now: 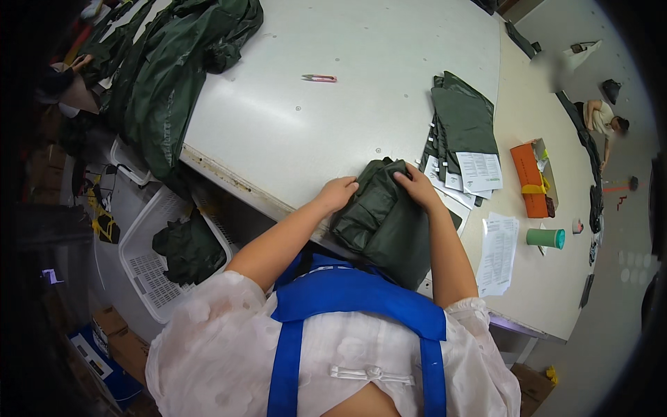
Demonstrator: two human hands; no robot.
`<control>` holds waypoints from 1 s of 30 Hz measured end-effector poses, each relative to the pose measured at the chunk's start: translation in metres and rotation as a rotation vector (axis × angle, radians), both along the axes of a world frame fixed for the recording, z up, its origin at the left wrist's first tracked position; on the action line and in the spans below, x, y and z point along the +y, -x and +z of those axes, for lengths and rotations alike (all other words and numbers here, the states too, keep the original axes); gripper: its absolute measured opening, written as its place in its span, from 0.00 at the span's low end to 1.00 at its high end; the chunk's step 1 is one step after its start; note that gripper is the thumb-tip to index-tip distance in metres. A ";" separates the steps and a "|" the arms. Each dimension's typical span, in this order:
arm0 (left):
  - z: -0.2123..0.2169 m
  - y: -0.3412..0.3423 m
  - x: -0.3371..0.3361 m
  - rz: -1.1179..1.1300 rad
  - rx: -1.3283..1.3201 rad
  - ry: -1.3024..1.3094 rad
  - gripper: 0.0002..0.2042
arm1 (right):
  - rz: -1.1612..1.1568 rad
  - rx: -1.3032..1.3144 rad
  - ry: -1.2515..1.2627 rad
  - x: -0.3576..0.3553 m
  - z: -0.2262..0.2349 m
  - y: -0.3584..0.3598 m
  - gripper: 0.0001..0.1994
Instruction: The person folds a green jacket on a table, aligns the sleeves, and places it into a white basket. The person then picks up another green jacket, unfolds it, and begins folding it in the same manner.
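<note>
A dark green garment (389, 226) of smooth, slightly shiny cloth lies partly folded over the near edge of the white table, its lower part hanging toward my lap. My left hand (338, 193) grips its left border near the top, thumb and fingers closed together on the cloth. At the upper right corner, my right hand (418, 187) pinches the same garment, with the thumb on top and the fingers partly hidden behind. Just right of it is a stack of folded green garments (464, 115) with printed sheets (479, 172) on and under them.
Thread snips (319, 78) lie on the white table (375, 42). A green cloth heap (167, 83) spills over its left edge, above a white basket (156, 288). On the right are an orange box (528, 181), a green cup (545, 238) and papers (497, 254). Other people work farther off.
</note>
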State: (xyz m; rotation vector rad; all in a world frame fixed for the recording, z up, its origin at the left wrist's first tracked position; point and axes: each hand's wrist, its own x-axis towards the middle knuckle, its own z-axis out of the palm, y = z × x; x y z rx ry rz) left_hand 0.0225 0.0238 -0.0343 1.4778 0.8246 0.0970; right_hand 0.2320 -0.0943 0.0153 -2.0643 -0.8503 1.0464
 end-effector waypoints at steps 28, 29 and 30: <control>0.015 -0.037 -0.034 0.071 -0.031 -0.374 0.16 | 0.148 0.215 -0.144 -0.029 0.075 0.006 0.22; 0.014 -0.037 -0.031 0.041 -0.038 -0.250 0.13 | 0.126 0.231 -0.153 -0.030 0.076 0.006 0.22; 0.018 -0.036 -0.027 0.019 -0.028 -0.278 0.11 | 0.123 0.233 -0.155 -0.030 0.076 0.006 0.23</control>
